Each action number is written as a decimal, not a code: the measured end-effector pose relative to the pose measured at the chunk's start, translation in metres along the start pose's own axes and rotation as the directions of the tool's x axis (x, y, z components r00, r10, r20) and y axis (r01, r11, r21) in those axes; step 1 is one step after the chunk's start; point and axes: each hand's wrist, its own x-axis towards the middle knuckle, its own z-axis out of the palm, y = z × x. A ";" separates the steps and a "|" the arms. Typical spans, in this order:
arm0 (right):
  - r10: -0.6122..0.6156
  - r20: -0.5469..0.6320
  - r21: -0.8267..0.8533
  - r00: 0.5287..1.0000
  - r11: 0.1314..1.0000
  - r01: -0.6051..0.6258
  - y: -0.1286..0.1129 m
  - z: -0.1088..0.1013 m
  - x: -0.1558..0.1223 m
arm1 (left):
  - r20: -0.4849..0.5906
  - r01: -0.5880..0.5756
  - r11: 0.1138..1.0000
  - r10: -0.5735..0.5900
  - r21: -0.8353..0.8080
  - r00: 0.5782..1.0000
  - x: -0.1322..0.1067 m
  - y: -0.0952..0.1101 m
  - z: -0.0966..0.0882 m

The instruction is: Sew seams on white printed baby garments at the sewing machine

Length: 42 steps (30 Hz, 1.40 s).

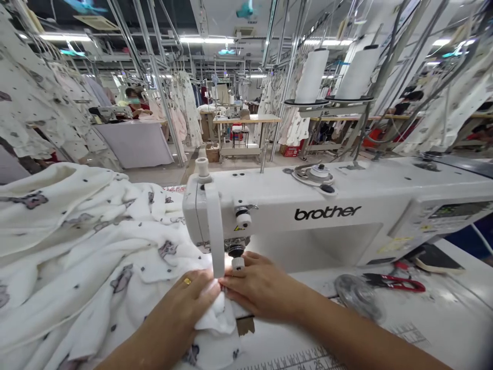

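A white Brother sewing machine (319,205) fills the middle of the view, its needle area and presser foot (238,263) lit just above my hands. A soft white fabric with a grey animal print (96,257) lies heaped to the left and runs under the foot. My left hand (181,303), wearing a gold ring, presses and gathers the cloth in front of the foot. My right hand (262,288) lies just to its right, with fingertips meeting the fabric's edge. The needle is hidden from this angle.
Red-handled thread snips (400,281) and a clear plastic piece (358,297) lie right of my right hand, on a table with a printed ruler (308,362). Two white thread cones (311,77) stand above the machine. Hanging garments and a co-worker (133,100) are beyond.
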 end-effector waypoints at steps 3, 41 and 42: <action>0.045 -0.007 -0.061 0.999 0.997 -0.045 0.000 0.002 0.002 | 0.007 -0.002 1.000 0.002 0.023 1.000 -0.002 -0.008 0.003; -0.316 0.012 0.029 0.949 0.948 0.316 -0.003 0.015 -0.006 | 0.137 -0.141 0.989 0.134 0.044 0.981 0.002 -0.015 -0.005; -0.309 0.008 0.037 0.951 0.950 0.309 -0.003 0.014 -0.006 | 0.148 -0.119 0.992 0.113 0.029 0.982 0.002 -0.014 -0.007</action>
